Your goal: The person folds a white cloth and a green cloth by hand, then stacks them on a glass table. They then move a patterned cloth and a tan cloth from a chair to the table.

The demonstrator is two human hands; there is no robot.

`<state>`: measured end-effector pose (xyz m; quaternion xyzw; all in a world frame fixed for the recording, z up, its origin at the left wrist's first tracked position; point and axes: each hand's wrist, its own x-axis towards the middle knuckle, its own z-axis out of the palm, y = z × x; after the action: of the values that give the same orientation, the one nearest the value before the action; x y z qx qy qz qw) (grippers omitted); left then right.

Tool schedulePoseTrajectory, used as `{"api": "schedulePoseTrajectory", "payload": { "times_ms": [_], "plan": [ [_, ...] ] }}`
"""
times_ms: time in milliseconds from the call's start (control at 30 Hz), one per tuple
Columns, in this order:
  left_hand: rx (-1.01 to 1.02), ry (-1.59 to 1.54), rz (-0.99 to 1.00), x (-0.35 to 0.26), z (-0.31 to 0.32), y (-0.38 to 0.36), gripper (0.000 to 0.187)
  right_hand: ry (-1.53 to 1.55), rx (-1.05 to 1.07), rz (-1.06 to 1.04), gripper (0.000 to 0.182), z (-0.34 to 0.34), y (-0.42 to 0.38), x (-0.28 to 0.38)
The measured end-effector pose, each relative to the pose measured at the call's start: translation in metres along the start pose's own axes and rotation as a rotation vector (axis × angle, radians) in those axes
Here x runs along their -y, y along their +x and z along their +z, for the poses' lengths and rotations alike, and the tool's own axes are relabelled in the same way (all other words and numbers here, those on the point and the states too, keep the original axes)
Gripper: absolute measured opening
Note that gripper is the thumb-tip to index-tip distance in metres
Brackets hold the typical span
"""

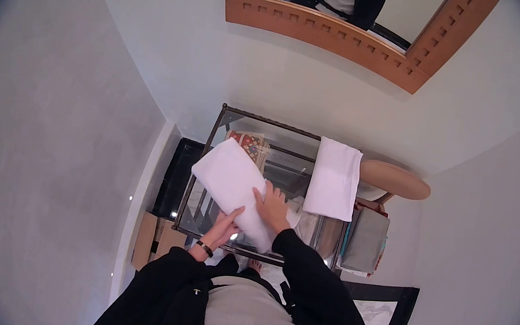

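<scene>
A folded white towel (229,168) is held at a slant above the glass-topped table (298,131). My left hand (221,229) grips its lower left edge, the thumb on top and the other fingers partly hidden beneath. On the towel's right side lies my right hand (273,208), its fingers bent over the edge and upper face. To the right, a second folded white towel (332,180) rests flat on the table, apart from both hands.
A patterned red item (249,142) shows behind the held towel. At right are a round-backed chair (395,179) and a stack of folded cloths (366,242). A wooden-framed mirror (326,34) hangs on the wall ahead. Cardboard-coloured boxes (145,239) stand low at left.
</scene>
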<state>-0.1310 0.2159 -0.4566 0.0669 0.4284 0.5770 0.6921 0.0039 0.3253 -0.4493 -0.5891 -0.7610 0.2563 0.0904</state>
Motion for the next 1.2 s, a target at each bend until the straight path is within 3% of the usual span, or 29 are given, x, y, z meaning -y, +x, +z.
{"api": "schedulePoseTrajectory", "payload": {
  "times_ms": [67,167,267,367,467,567,633,667,767,833,967,1067,1200],
  "plan": [
    [-0.012,-0.012,0.062,-0.004,-0.018,0.000,0.062,0.200,0.132,0.073,0.070,0.001,-0.019,0.003],
    [-0.090,0.023,-0.123,-0.029,-0.024,-0.023,0.058,0.421,0.320,0.200,0.078,0.005,-0.047,0.007],
    [-0.069,0.087,-0.197,-0.042,-0.021,-0.035,0.055,0.861,0.085,0.103,0.080,0.056,-0.069,-0.015],
    [0.018,0.105,-0.213,-0.047,-0.007,-0.039,0.053,1.267,0.353,0.454,0.083,-0.032,-0.099,0.009],
    [0.137,0.184,-0.250,-0.047,0.026,-0.026,0.050,1.271,0.307,0.376,0.084,-0.039,-0.095,-0.036],
    [0.279,0.262,-0.253,-0.043,0.071,0.004,0.047,1.123,0.045,0.304,0.078,-0.108,-0.100,-0.047],
    [0.379,0.318,-0.240,-0.037,0.103,0.037,0.048,1.014,-0.195,0.141,0.073,-0.126,-0.085,-0.073],
    [0.432,0.310,-0.245,-0.037,0.121,0.051,0.051,0.952,-0.314,0.063,0.070,-0.135,-0.078,-0.084],
    [0.526,0.273,-0.246,-0.027,0.170,0.090,0.063,1.011,-0.372,-0.034,0.064,-0.175,-0.055,-0.108],
    [0.498,0.235,-0.233,-0.008,0.187,0.114,0.076,0.976,-0.393,0.031,0.065,-0.170,-0.032,-0.141],
    [0.352,0.678,0.219,0.071,0.162,0.142,0.096,0.681,-0.484,0.043,0.070,-0.096,0.005,-0.228],
    [0.336,0.955,0.736,0.093,0.158,0.144,0.085,0.652,-0.463,0.070,0.068,-0.093,0.009,-0.232],
    [0.458,0.988,0.529,0.079,0.172,0.134,0.068,0.608,-0.484,0.079,0.064,-0.104,0.001,-0.224]
  ]
}}
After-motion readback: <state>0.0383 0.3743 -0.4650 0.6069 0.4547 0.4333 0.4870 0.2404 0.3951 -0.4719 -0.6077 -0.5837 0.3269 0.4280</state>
